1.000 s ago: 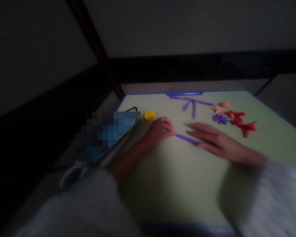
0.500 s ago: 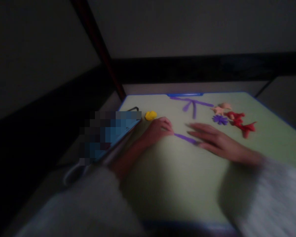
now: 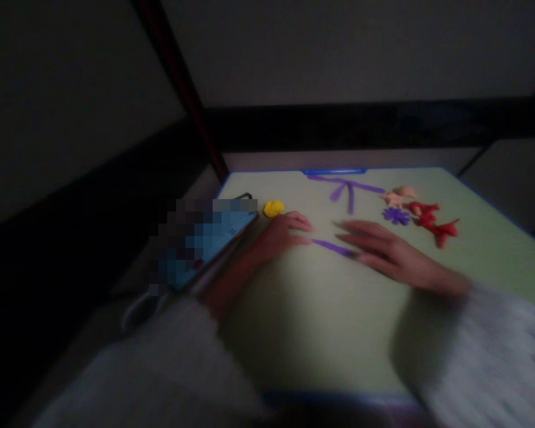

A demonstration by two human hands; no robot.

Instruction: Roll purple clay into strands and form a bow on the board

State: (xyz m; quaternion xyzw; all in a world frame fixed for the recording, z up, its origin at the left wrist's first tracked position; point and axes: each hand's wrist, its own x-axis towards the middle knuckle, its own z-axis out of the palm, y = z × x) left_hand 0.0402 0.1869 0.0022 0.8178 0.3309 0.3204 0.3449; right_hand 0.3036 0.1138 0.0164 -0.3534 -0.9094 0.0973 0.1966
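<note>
A thin purple clay strand [image 3: 332, 247] lies on the pale green board [image 3: 321, 321] between my two hands. My left hand [image 3: 283, 235] rests with its fingers curled at the strand's left end, fingertips touching it. My right hand [image 3: 378, 249] lies flat with fingers stretched out, its fingertips over the strand's right end. The picture is dim and slightly blurred.
A yellow clay lump [image 3: 273, 208] sits near the board's far left. Farther back lie purple strands [image 3: 345, 189], a purple flower [image 3: 396, 215], a peach shape [image 3: 399, 196] and red shapes [image 3: 434, 223]. A tilted phone [image 3: 205, 244] stands at the left edge.
My left hand's fingers have uncurled a little and slid slightly left along the strand. The right hand has barely shifted.
</note>
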